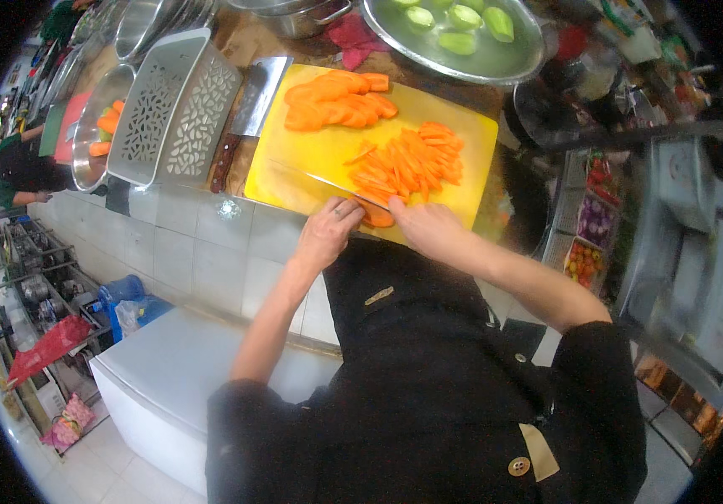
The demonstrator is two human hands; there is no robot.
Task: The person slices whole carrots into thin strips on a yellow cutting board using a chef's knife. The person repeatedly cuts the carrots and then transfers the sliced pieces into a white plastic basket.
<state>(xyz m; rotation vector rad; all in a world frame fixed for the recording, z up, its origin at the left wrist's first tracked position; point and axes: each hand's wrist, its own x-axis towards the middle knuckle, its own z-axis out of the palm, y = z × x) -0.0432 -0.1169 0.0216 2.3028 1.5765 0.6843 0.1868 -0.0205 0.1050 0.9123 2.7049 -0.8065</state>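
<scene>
My right hand (423, 225) grips a kitchen knife, whose thin blade (323, 181) points to the far left across the yellow cutting board (273, 183). Most of its handle is hidden in that hand. Curled fingertips of my left hand (330, 230) hold down orange carrot slices (376, 215) at the board's near edge, right beside the blade. Just beyond the knife spreads a pile of carrot strips (415, 157). Overlapping carrot slices (336, 101) lie in rows at the board's far left.
A cleaver (260, 94) with a wooden handle lies left of the board, beside a grey perforated basket (194, 120). Whole carrots sit in a steel bowl (87, 167). Peeled green vegetables float in a metal basin (399, 47). Another person (21, 164) stands at far left.
</scene>
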